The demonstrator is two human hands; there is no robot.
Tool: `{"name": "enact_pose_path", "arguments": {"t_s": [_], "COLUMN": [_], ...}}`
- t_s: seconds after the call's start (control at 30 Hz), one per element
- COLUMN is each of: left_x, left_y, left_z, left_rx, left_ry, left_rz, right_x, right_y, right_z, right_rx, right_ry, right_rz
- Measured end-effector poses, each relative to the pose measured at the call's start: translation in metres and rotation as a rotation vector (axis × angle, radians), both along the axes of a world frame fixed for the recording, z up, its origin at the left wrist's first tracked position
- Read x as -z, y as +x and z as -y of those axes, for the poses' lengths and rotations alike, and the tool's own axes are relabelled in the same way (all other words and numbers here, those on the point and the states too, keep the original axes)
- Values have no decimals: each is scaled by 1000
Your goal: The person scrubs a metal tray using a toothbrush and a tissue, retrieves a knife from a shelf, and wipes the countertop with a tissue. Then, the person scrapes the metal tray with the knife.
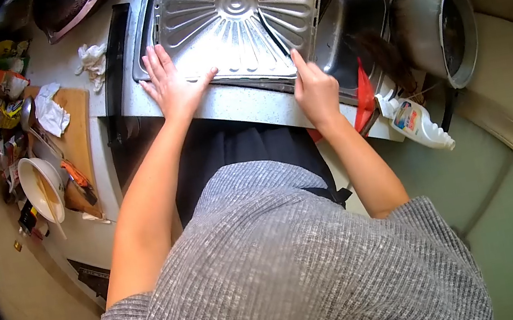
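A shiny metal panel (204,9) with ribs radiating from a round centre lies on the counter, over a dark-rimmed tray or frame. My left hand (173,86) rests flat with fingers spread on the panel's near left corner. At the near right corner, my right hand (316,89) is closed around a thin, dark, blade-like tool (274,31). The tool slants up and left across the panel's face; its handle is hidden in my fist, so its exact kind cannot be told.
Right of the panel are a sink (352,22), a large pot (428,29), a red cloth (364,98) and a white spray bottle (420,124). On the left lie a cutting board (75,109), a bowl (39,196) with chopsticks, crumpled tissue (92,62) and a pan (68,8).
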State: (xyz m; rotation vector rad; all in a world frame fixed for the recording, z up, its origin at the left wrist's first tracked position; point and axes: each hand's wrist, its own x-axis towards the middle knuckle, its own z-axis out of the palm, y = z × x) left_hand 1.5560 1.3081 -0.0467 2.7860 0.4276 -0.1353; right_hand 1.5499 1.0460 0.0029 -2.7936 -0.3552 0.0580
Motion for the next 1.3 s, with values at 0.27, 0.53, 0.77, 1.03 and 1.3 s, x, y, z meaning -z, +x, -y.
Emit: {"name": "enact_pose_path", "arguments": {"t_s": [0.27,0.53,0.77,1.03,1.3], "left_x": [1,1,2,-15,-12], "left_y": [-2,-1,-1,0,-4], "left_z": [1,1,-1,2,2], "left_rx": [-3,-13,6,17,29], "left_ry": [8,3,-5,-56,-51], "left_rz": [-9,-16,-12,-33,39], "right_x": [12,-13,-13,-42,-62], "right_y": [-21,-4,-35,-78,-54], "right_z": [-7,13,7,-3,-34], "right_rx": [-33,159,56,74,165], "right_ry": [-76,189,14,-258,-148], "right_rz": [-34,-52,-134,-267,-375]}}
